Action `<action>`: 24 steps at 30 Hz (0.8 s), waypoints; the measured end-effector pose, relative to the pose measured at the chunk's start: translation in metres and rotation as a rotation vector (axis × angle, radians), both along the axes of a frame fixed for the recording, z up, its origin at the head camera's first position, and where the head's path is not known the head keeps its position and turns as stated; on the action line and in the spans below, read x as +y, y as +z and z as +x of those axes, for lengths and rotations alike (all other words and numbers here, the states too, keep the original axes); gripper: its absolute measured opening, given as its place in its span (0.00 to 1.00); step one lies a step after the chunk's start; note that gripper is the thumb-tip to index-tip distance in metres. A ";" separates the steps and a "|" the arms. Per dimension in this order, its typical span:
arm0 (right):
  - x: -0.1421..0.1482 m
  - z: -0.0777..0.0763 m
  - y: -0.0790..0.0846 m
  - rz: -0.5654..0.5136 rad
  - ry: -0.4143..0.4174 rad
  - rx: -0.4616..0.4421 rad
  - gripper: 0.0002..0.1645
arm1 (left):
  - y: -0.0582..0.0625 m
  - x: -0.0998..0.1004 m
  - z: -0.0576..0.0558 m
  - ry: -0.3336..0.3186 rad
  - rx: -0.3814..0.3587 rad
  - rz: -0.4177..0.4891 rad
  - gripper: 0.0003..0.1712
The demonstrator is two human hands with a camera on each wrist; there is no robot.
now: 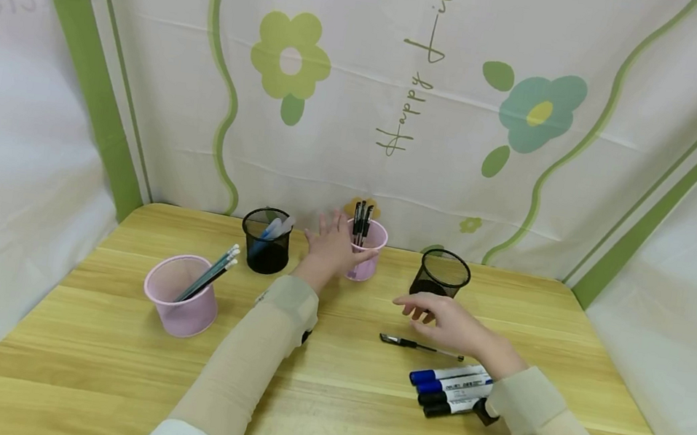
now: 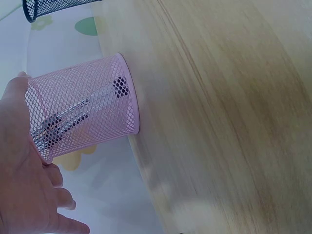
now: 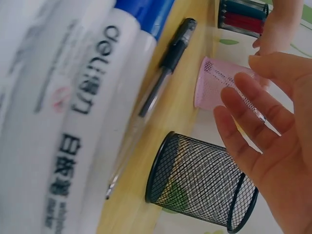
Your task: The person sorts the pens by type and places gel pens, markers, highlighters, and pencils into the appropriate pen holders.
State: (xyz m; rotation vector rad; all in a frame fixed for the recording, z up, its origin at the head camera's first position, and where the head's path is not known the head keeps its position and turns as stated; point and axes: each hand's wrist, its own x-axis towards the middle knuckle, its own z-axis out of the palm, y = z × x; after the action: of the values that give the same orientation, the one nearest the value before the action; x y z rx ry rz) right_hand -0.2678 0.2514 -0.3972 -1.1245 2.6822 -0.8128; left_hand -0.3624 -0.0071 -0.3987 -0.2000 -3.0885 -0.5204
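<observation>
My left hand (image 1: 330, 248) is at a pink mesh pen cup (image 1: 362, 272), its fingers spread beside the cup and its thumb across the front near the rim. Several black-capped pens (image 1: 361, 221) stand in that cup, and show through its mesh in the left wrist view. My right hand (image 1: 446, 320) hovers with loosely bent fingers in front of a black mesh cup (image 3: 195, 180), holding nothing. Below it, a clear pen with a black cap (image 1: 407, 344) lies on the table. Whiteboard markers (image 1: 454, 389) with blue and black caps lie side by side near my right wrist.
Another black mesh cup (image 1: 267, 258), holding blue and whitish pens, stands left of my left hand. Farther left and nearer, a larger pink cup (image 1: 183, 317) holds several pencils (image 1: 208, 277). A patterned curtain (image 1: 344, 151) hangs along the table's back edge.
</observation>
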 end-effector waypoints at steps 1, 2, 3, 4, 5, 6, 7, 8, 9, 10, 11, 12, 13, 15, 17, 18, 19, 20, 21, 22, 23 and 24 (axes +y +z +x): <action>0.001 0.001 -0.001 0.013 0.003 -0.014 0.24 | 0.000 0.000 0.000 -0.001 0.001 0.000 0.66; 0.002 0.001 -0.001 0.023 0.006 -0.026 0.25 | 0.000 0.000 0.000 -0.001 0.002 0.001 0.66; 0.002 0.001 -0.002 0.029 0.008 -0.036 0.25 | 0.000 0.000 0.000 -0.002 0.002 0.001 0.66; 0.003 0.002 -0.003 0.035 0.011 -0.045 0.25 | 0.000 0.000 0.000 -0.002 0.002 0.003 0.65; 0.004 0.002 -0.004 0.041 0.018 -0.050 0.24 | 0.000 0.000 0.000 -0.002 0.001 0.005 0.65; 0.004 0.002 -0.004 0.049 0.021 -0.052 0.24 | 0.000 0.001 0.000 -0.001 0.003 0.003 0.65; 0.005 0.002 -0.005 0.056 0.026 -0.055 0.24 | 0.000 0.001 0.000 -0.001 0.003 0.001 0.65; 0.005 0.002 -0.006 0.062 0.031 -0.058 0.24 | 0.000 0.001 0.000 0.000 0.001 0.001 0.65; 0.006 0.001 -0.007 0.071 0.033 -0.061 0.25 | 0.000 0.001 0.000 0.000 -0.002 0.002 0.65; 0.006 0.001 -0.008 0.077 0.036 -0.066 0.25 | 0.000 0.001 0.001 0.001 -0.003 0.001 0.66; 0.006 0.001 -0.008 0.082 0.042 -0.067 0.25 | 0.000 0.001 0.001 0.001 -0.005 0.001 0.66; 0.007 0.001 -0.009 0.086 0.041 -0.076 0.25 | 0.000 0.001 0.001 0.000 -0.006 0.001 0.66; 0.007 0.001 -0.009 0.090 0.042 -0.084 0.25 | 0.001 0.001 0.001 -0.001 -0.008 0.002 0.66; 0.008 0.002 -0.011 0.101 0.042 -0.096 0.25 | 0.002 0.001 0.002 -0.004 -0.009 0.007 0.65; 0.009 0.002 -0.011 0.111 0.046 -0.104 0.25 | 0.003 0.001 0.003 -0.005 -0.009 0.008 0.64; 0.009 0.003 -0.011 0.118 0.046 -0.106 0.25 | 0.003 0.001 0.003 -0.006 -0.009 0.008 0.64; 0.010 0.003 -0.012 0.123 0.051 -0.103 0.25 | 0.003 0.001 0.004 -0.006 -0.008 0.007 0.64; 0.010 0.003 -0.012 0.132 0.052 -0.099 0.25 | 0.004 0.001 0.004 -0.006 -0.007 0.005 0.64; 0.010 0.004 -0.012 0.138 0.053 -0.096 0.24 | 0.004 0.001 0.004 -0.006 -0.006 0.006 0.64; 0.010 0.004 -0.013 0.145 0.056 -0.092 0.24 | 0.004 0.001 0.004 -0.006 -0.006 0.004 0.64; 0.010 0.004 -0.013 0.152 0.056 -0.087 0.23 | 0.003 0.001 0.003 -0.006 -0.007 0.004 0.65; 0.010 0.004 -0.014 0.159 0.054 -0.082 0.23 | 0.003 0.000 0.003 -0.006 -0.008 0.005 0.65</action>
State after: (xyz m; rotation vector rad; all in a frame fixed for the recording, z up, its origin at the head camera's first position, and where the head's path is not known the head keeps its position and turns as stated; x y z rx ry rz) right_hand -0.2637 0.2614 -0.4108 -1.0957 2.5850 -0.6118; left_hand -0.3595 -0.0066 -0.3957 -0.2079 -3.0951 -0.5301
